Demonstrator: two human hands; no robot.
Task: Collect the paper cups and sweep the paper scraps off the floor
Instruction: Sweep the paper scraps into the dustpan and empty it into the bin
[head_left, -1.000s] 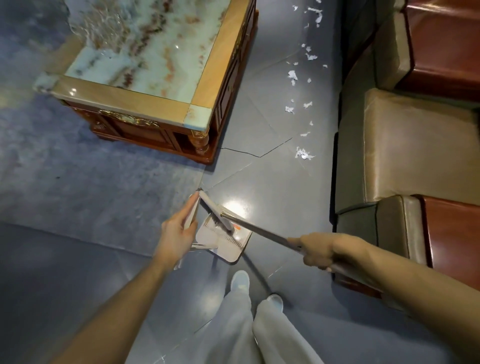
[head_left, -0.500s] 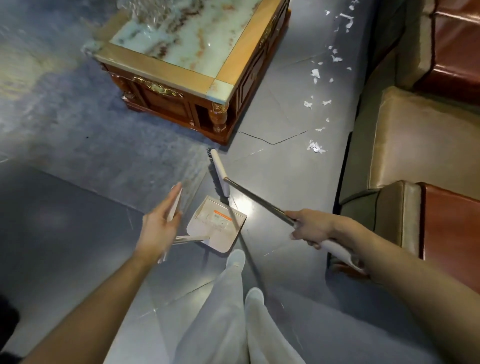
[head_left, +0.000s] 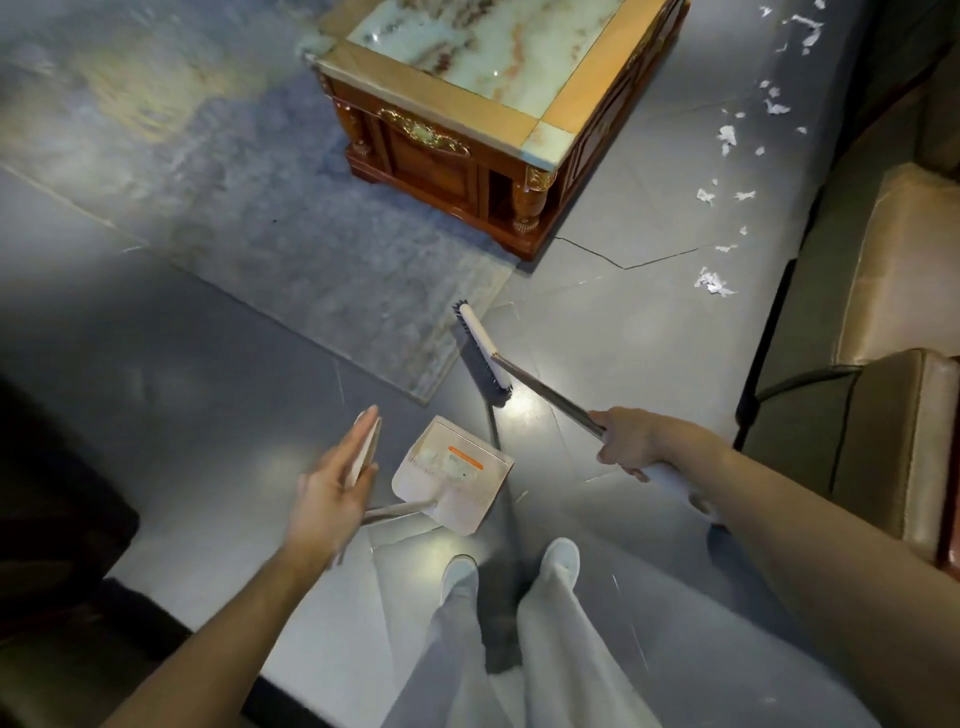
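Broom (head_left: 483, 356) was clear of the dustpan (head_left: 452, 478) now. Its head had swung out to the far side, by the rug (head_left: 311, 270) corner, so I judged sweeping could begin. Right hand (head_left: 631, 447) was wrapped tight round the broom's shaft. Left hand (head_left: 332, 483) had fingers nearly straight, thumb pinning the dustpan's white grip against them, pan on the floor near the feet. Paper scraps (head_left: 714, 283) lay far right along the sofa (head_left: 883, 291), well apart from the bristles. I saw no cups.

The person wears loose pale grey trousers (head_left: 566, 654) and white shoes (head_left: 560, 558). Both forearms (head_left: 223, 634) are bare down to the left hand (head_left: 332, 483) and the right hand (head_left: 631, 444).
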